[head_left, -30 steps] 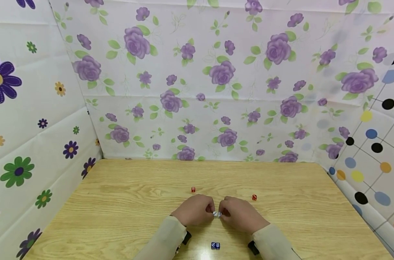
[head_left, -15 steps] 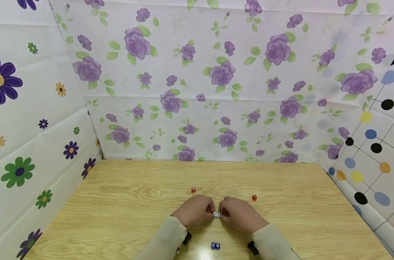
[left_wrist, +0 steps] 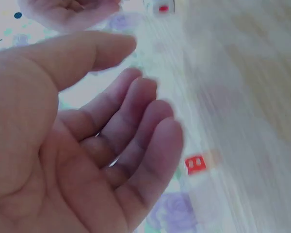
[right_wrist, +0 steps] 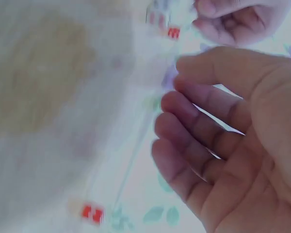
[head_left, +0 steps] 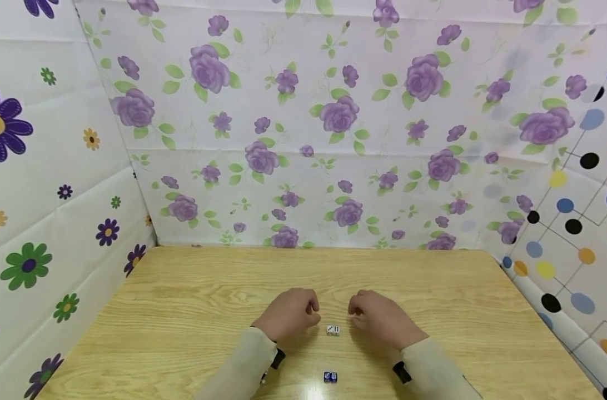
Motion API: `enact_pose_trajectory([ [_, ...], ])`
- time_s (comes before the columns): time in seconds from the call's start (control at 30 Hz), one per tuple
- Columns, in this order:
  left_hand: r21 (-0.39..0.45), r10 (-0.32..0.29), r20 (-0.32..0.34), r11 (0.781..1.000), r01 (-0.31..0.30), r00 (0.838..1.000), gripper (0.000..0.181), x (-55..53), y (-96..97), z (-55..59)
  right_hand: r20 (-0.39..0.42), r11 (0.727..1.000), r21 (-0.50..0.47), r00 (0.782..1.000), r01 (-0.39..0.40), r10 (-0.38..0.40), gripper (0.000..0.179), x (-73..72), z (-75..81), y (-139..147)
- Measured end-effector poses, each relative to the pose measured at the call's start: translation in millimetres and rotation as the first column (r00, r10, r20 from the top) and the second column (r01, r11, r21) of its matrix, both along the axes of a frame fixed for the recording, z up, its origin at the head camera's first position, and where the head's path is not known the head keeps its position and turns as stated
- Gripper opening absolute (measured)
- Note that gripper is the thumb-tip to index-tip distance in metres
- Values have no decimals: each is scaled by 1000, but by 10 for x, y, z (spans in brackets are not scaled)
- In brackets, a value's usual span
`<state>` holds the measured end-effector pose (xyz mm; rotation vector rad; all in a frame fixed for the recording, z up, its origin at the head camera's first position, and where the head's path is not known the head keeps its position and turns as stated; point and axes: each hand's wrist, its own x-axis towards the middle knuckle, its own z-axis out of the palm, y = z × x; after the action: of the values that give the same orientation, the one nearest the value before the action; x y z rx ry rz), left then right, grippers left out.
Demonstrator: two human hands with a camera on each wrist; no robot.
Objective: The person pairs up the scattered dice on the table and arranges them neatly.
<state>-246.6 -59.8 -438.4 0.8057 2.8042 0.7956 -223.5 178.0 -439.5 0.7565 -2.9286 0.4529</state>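
Note:
Two white dice stand side by side on the wooden table, between my two hands and apart from both. To their left is my left hand, its fingers loosely bent around nothing. My right hand hovers on the other side, also holding nothing, thumb and fingers apart in the right wrist view. A red die shows beyond the left fingertips in the left wrist view. The right wrist view has one red die at lower left and another red die near the top. In the head view the hands hide both red dice.
A pair of blue dice sits closer to the table's front, below the white ones. The wooden table ends at a rose-patterned cloth behind. Patterned cloths also flank it left and right.
Both hands have let go of the white dice and drawn apart, left hand leftward, right hand rightward, and slightly farther forward. The white dice stay together on the table.

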Motion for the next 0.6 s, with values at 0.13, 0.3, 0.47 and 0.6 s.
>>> enact_pose_trajectory([
  [0.13,37,92,-31,995,-91,995,17,-64,-108,29,-88,996,-6,992,94,-94,10,-26,85,226],
  [0.3,35,157,-48,987,-155,986,28,-155,-185,-9,-92,978,-10,974,208,-208,13,-56,128,494],
  [0.47,-2,216,-57,976,-216,975,31,-227,-214,-95,-42,965,24,965,260,-259,17,-88,79,640],
  [0.6,-32,237,-93,970,-241,967,32,-280,-223,-142,-3,954,51,955,296,-296,21,-94,23,704],
])
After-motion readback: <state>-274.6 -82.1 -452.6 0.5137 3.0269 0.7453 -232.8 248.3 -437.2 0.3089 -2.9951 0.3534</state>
